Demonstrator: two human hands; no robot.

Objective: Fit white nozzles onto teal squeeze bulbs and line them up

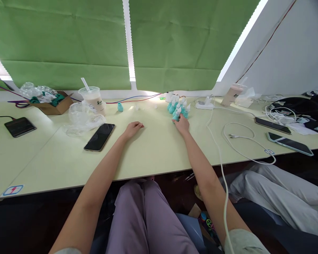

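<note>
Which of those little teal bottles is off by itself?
The lone teal bottle, on the table beyond the left hand. It shows no white tip, while the clustered bottles at the right hand show pointed white tips.

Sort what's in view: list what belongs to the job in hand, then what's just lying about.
Part of the job, it seems:
- teal bottles with white tips, the front one at the right hand
- lone teal piece, probably

Likely just lying about:
- black phone
- cup with straw
- crumpled plastic bag
- cardboard box
</note>
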